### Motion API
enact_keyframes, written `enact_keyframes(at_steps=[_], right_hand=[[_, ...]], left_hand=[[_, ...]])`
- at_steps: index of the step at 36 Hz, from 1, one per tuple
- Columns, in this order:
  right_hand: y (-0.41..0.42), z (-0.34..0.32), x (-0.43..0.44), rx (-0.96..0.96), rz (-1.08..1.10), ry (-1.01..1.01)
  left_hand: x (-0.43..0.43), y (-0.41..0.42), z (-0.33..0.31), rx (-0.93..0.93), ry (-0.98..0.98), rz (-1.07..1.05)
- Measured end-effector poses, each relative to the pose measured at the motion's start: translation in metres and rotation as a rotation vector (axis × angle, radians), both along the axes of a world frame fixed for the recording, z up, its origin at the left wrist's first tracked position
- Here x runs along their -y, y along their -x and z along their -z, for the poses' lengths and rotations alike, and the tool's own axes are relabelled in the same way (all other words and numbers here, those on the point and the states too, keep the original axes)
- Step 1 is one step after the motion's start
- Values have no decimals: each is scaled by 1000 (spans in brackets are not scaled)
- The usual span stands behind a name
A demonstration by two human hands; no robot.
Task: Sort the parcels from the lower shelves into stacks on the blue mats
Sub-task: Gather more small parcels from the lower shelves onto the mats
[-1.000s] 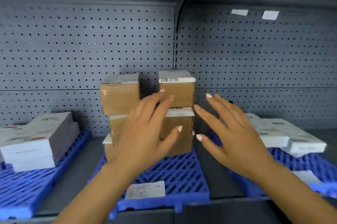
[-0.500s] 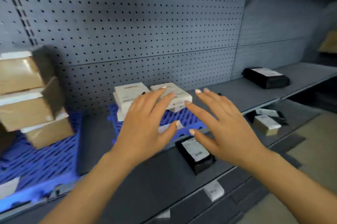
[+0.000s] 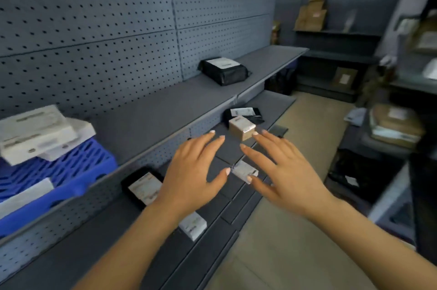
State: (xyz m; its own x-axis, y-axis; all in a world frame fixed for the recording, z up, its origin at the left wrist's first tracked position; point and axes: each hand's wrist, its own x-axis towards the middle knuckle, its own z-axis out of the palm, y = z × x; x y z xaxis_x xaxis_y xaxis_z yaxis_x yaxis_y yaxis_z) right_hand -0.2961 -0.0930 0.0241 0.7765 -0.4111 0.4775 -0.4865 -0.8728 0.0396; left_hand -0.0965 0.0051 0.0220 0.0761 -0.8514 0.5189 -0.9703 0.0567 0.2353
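Both our hands are empty. The left hand (image 3: 189, 171) and right hand (image 3: 283, 171) hover with fingers spread and relaxed over the lower shelf (image 3: 272, 103), the right fingertips just beside a brown box (image 3: 241, 127). On the blue mat (image 3: 71, 171) on the upper shelf (image 3: 153, 112), white parcels (image 3: 35, 131) already lie stacked, somewhat askew, so we judge the sorting begun but far from done. Left on the lower shelf are the brown box, a black bag (image 3: 246, 113) touching it behind, and a black parcel (image 3: 142, 187) by our left wrist. Another black pack (image 3: 223, 70) sits on the upper shelf, off any mat. Small white pieces (image 3: 244, 169) near our hands may be labels or parcels; we cannot tell.
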Motion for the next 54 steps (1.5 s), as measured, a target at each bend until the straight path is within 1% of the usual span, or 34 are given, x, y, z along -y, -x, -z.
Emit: enact_keyframes(at_steps=[3,7,16,20,25,28,33,42,51,54], right_hand=[[18,12,24,-23,76,-16],[32,27,60,-45,149,-30],[33,43,160,-110,289,-80],[28,51,204,-150,321,-96],[24,65,249,-169,353,-136],[27,75,276,-176,336,-155],[33,94,330,-204,290,-164],[46,121,440,-350,127,-214],[44,133,531,-431,-66,-240],[32,134,554,-471,-104,-294]], left_hand=[[38,12,12,-31,-52,60],[91,22,28,-27,-96,132],[213,18,54,-35,-151,239],[265,10,62,-36,-159,267],[316,6,79,-39,-232,274],[341,4,91,-44,-268,265],[380,2,112,-54,-319,203],[453,20,143,-125,-455,4],[494,37,158,-181,-466,-200],[503,34,164,-215,-495,-257]])
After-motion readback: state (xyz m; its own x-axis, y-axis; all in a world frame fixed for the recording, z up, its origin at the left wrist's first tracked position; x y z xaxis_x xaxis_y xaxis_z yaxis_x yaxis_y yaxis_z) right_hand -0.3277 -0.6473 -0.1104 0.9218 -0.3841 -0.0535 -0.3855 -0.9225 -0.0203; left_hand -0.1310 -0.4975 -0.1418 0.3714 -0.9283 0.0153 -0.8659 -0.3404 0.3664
